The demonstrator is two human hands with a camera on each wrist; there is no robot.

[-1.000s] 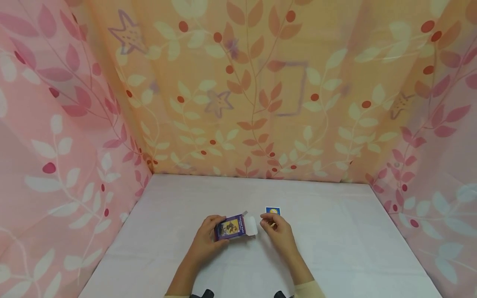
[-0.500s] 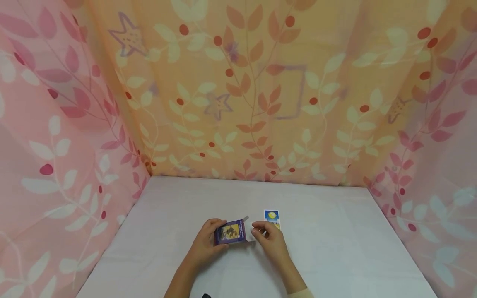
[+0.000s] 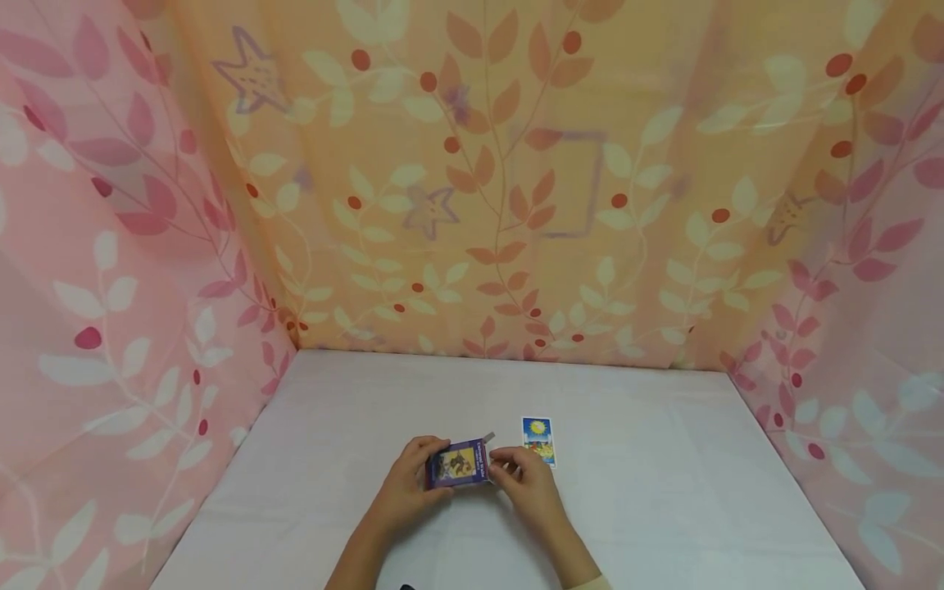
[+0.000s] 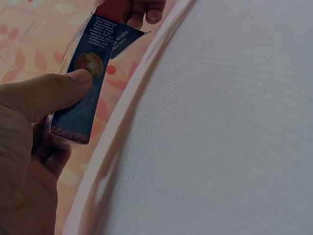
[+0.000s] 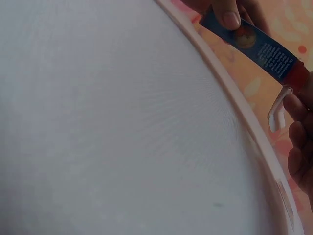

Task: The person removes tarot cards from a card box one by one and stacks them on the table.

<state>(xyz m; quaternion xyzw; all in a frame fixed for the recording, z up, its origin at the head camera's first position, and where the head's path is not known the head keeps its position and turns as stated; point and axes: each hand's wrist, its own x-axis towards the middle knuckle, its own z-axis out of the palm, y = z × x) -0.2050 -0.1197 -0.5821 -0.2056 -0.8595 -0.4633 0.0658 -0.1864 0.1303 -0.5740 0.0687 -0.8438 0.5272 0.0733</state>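
My left hand (image 3: 407, 482) grips a purple tarot card box (image 3: 456, 465) with a yellow picture on its front. The thumb lies along the narrow printed side of the box (image 4: 78, 105) in the left wrist view. At the box's open right end, my right hand (image 3: 533, 485) pinches the end flap with curled fingers. A small side flap (image 3: 490, 437) sticks out at the top corner. In the right wrist view a pale flap (image 5: 277, 116) hangs beside the fingers. The right thumb's contact is hidden there. The inside of the box does not show.
One tarot card (image 3: 537, 429) with a sun on it lies face up just behind my right hand, partly covered by it. A white cloth covers the table (image 3: 369, 401). Patterned curtains (image 3: 472, 205) stand around its back and sides.
My right hand has moved left to the box's end, and the white end flap has folded in and is now mostly covered. More of the sun card shows. The left hand keeps its grip.
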